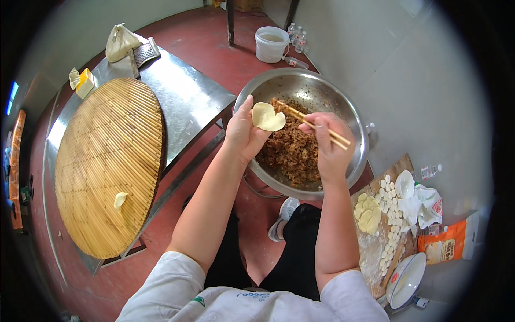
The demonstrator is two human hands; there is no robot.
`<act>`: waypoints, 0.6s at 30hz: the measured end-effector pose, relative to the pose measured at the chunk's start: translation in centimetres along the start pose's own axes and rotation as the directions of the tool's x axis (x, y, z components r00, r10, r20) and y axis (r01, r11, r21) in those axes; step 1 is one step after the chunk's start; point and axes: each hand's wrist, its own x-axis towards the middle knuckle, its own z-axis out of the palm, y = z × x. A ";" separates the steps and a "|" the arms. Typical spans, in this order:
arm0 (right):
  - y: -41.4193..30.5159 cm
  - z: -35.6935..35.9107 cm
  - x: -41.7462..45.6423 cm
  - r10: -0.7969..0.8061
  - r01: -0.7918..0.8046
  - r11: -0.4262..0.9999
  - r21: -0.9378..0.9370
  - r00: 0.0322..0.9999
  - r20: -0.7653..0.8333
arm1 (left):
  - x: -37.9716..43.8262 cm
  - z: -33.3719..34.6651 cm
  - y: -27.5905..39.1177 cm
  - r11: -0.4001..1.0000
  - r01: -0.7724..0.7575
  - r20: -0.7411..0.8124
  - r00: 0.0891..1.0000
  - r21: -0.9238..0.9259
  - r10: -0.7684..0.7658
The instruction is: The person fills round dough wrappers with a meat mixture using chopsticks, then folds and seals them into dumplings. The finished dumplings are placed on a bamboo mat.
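Observation:
My left hand (246, 131) holds a round dough wrapper (267, 117) on its palm and fingers, over the left rim of a large steel bowl (361, 141). Brown minced filling (295, 151) lies in the bowl. In my right hand (332, 141) is a pair of wooden chopsticks (295, 112), their tips with a lump of filling (277, 105) at the wrapper's upper right edge. One folded dumpling (120, 200) sits near the lower part of a round reed tray (108, 161) at the left.
The tray rests on a steel table (189, 92). At the right, a floured wooden board (368, 253) bears stacked wrappers (367, 213), many dough pieces (388, 251) and a rolling pin (394, 261). An enamel basin (406, 279) is beside it. A white bucket (272, 50) stands beyond the bowl.

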 end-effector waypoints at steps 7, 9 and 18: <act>0.2 1.2 0.0 -0.191 0.231 0.951 -0.204 0.962 0.198 | -0.7 0.8 0.2 1.000 -0.002 0.063 0.998 -0.031 0.004; 0.0 1.3 -0.1 -0.179 0.230 0.950 -0.212 0.955 0.234 | -0.5 0.6 0.4 0.998 -0.001 0.082 0.997 -0.065 0.006; -1.0 0.7 0.4 -0.145 0.265 0.934 -0.240 0.894 0.423 | -0.3 0.3 1.4 0.987 -0.006 0.021 1.000 -0.163 0.010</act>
